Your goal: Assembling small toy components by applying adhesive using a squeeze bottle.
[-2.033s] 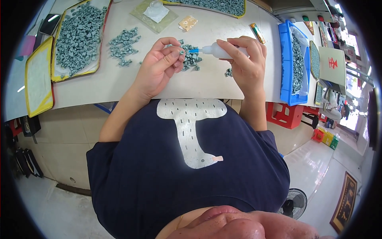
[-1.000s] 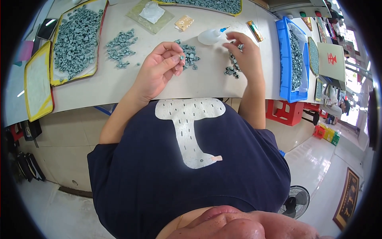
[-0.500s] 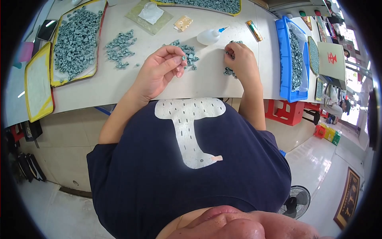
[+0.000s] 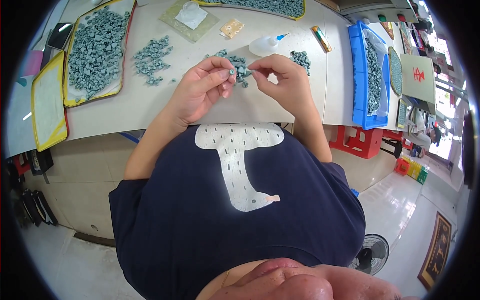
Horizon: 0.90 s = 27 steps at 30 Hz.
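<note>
Between its thumb and fingertips my left hand pinches a small grey-green piece, whose round end shows a teal spot. Close by on its right, my right hand is closed in a pinch on another small grey-green piece, mostly covered by the fingertips. The two pieces are apart. Just beyond the fingers lies a loose heap of similar pieces, partly hidden by my left hand. A smaller heap sits past my right knuckles.
A white squeeze bottle with a blue tip lies behind the hands. At left are a scattered heap and a full yellow-rimmed tray. A blue bin stands right; a small tube and a paper packet lie farther back.
My right hand has moved left from the right-hand heap toward my left hand, bringing a small piece and uncovering that heap. My left hand has stayed nearly still.
</note>
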{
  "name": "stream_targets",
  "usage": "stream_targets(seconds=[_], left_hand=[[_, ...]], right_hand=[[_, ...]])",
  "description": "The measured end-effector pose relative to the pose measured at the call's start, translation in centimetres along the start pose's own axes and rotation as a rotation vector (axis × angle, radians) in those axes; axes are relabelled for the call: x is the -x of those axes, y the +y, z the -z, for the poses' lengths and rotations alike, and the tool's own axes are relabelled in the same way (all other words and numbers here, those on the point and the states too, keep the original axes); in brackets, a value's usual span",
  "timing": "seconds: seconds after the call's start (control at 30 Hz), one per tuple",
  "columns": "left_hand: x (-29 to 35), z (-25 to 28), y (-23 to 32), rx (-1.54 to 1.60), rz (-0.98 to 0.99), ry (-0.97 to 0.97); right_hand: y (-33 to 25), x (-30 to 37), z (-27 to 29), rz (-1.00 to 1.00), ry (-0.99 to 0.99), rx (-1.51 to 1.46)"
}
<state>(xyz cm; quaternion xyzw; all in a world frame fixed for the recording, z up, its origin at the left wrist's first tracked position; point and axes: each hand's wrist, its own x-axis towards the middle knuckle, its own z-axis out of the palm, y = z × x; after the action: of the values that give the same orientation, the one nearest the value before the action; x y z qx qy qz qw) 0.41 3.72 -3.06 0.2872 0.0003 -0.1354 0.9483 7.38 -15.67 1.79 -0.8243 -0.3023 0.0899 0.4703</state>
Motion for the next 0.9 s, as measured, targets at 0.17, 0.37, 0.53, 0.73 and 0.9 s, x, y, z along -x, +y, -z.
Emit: stream_targets(seconds=[0.17,0.37,0.53,0.73,0.9], left_hand=[[0.3,0.2,0.0,0.020,0.007,0.026],[0.5,0.8,0.5,0.028,0.019,0.018],[0.4,-1.0,0.6,0.047,0.034,0.025],[0.3,-1.0,0.6,0.056,0.060,0.035],[0.4,-0.8,0.8,0.110,0.095,0.003]], right_hand=[[-0.3,-0.4,-2.0,0.088,0.062,-0.114],[-0.4,-0.7,-3.1,0.292,0.147,0.029],[-1.4,-0.9,-1.2,0.572,0.197,0.194],[-1.4,-1.3,-1.2,0.714,0.171,0.198],[-0.9,-1.2,-1.5,0.738,0.183,0.215]])
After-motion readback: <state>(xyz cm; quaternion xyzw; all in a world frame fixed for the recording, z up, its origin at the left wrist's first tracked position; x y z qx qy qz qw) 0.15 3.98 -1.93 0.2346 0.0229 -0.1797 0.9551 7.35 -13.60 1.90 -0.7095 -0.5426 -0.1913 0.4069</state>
